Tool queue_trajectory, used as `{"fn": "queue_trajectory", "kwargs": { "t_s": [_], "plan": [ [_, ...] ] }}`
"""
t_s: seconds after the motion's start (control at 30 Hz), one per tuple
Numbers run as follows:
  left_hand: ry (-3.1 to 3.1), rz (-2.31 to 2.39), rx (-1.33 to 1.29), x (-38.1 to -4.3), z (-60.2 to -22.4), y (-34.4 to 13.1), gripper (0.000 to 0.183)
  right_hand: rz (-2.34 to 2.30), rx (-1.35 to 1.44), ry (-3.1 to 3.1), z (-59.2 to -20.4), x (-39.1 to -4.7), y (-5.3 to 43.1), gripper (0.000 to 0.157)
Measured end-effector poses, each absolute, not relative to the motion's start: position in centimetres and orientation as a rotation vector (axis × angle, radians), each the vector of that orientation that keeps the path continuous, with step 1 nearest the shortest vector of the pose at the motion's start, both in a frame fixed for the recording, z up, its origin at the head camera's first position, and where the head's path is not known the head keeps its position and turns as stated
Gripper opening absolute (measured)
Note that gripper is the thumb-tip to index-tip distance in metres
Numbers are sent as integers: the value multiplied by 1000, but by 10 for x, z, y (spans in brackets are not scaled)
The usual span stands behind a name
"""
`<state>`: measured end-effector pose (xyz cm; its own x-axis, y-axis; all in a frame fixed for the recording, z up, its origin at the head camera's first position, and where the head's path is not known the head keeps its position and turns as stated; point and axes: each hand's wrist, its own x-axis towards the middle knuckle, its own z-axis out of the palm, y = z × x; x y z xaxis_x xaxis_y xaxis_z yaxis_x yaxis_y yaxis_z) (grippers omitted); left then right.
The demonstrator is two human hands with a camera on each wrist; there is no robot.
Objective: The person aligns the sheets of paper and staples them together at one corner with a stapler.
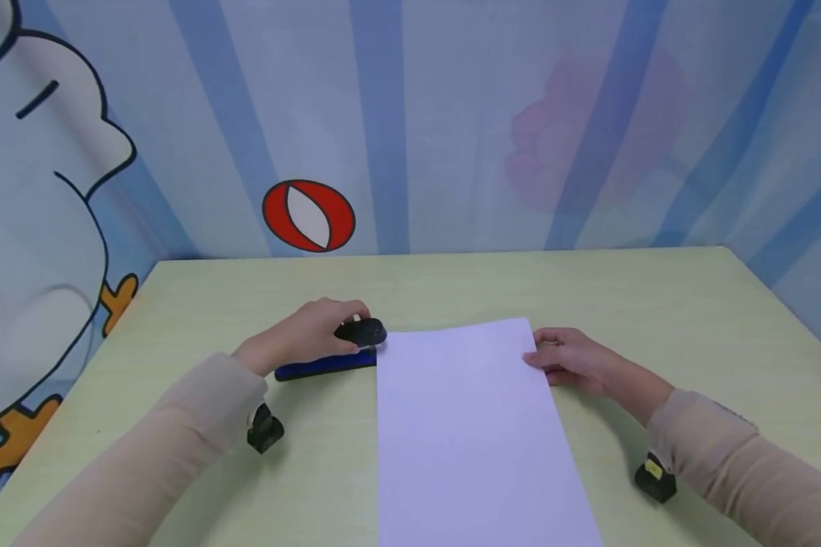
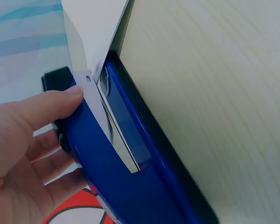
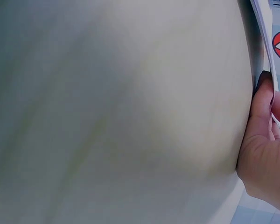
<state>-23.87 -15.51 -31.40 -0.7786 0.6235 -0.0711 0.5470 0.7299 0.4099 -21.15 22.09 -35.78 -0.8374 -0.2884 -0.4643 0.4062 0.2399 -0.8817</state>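
A blue and black stapler (image 1: 328, 365) lies on the table, its head pointing right at the upper left corner of some white paper (image 1: 472, 433). My left hand (image 1: 315, 330) grips the stapler's upper arm, thumb on one side and fingers on the other. In the left wrist view, the stapler (image 2: 116, 177) has the paper's corner (image 2: 93, 32) between its upper arm and base. With thumb and fingers, my right hand (image 1: 575, 361) pinches the paper's right edge near its top corner. The right wrist view shows this hand (image 3: 266, 149) low against the tabletop, holding the paper's edge (image 3: 266, 28).
The pale wooden table (image 1: 657, 304) meets a blue striped backdrop (image 1: 451, 137) printed with a red and white ball (image 1: 308, 216). A cartoon figure (image 1: 34, 228) is printed at the left. Small black devices (image 1: 265, 429) hang under both wrists.
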Motion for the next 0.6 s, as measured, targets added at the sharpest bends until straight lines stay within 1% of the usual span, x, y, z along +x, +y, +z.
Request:
{"fn": "queue_trajectory", "kwargs": {
  "t_s": [0.13,0.43,0.6],
  "plan": [
    [2794,534,797,-239,-314,-163,40,-1652,115,1969,-358,-211,221,15],
    [2949,569,382,-237,-318,-188,41,-1639,127,1983,-357,-211,221,15],
    [3014,622,205,-234,-317,-199,49,-1629,119,1982,-355,-210,221,12]
  ]
}}
